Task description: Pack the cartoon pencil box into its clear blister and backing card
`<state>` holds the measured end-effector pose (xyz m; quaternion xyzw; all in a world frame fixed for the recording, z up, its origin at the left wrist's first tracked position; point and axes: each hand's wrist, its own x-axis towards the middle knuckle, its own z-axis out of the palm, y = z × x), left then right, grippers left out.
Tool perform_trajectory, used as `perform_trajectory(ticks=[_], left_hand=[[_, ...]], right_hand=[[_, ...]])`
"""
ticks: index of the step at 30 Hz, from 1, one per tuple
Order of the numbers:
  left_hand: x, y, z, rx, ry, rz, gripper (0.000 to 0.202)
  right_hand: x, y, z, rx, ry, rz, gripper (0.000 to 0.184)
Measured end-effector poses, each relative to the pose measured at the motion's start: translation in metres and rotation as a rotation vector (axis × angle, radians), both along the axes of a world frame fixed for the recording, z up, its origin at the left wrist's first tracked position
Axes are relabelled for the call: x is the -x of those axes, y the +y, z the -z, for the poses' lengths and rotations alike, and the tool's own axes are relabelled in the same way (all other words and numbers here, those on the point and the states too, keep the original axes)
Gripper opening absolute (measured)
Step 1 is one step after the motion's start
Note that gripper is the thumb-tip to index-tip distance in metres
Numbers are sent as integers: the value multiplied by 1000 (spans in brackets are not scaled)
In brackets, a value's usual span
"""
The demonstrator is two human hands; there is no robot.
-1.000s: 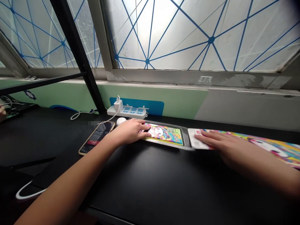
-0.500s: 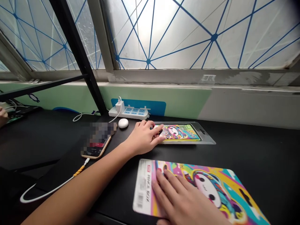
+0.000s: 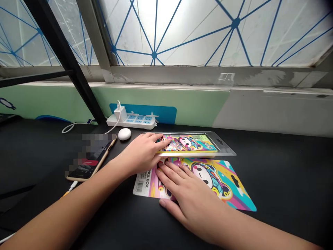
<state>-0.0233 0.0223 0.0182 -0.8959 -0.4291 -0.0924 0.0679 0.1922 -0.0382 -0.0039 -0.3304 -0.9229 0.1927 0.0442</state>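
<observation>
A clear plastic blister pack (image 3: 225, 150) holds a colourful pencil box (image 3: 196, 143) with a cartoon panda-like figure. My left hand (image 3: 145, 151) grips the pack's left end, fingers over the top and thumb at the near edge, partly hidden. In front lies a bright printed backing card (image 3: 241, 198), marked with a barcode and partly covered lettering ending in "NCIL BOX". My right hand (image 3: 187, 194) rests flat on this card, fingers stretched out and thumb spread past its near edge. The card's far edge meets the pack's near edge; whether it goes underneath, I cannot tell.
To the left, a phone (image 3: 90, 161) with a charging cable lies on the black table (image 3: 286, 173). A round white case (image 3: 124, 134) sits behind it. A white power strip (image 3: 132, 121) stands by the wall, and a black metal post (image 3: 70, 69) slants upward at the left.
My right hand has slid the backing card away from me, up to the blister pack. My left hand stays on the pack's left end. The view has turned a little to the right.
</observation>
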Motion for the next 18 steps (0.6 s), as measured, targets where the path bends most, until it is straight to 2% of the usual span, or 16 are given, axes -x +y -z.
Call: perform_trajectory(ticks=[3,8,13,18], left_hand=[[4,1,0,-5,-13,3,46],[3,3,6,32,-96,-4,55],[-1,6,9,46,-140,-20,45],[-3,6,11,19,-153,-36,44]], right_hand=[[-2,6,-3,27,-23,13,70],[-5,12,-5,64,-4,-18,73],[-8,14,-8,73,-10,-47,75],[-11,21,-4,-38,54,-91,66]])
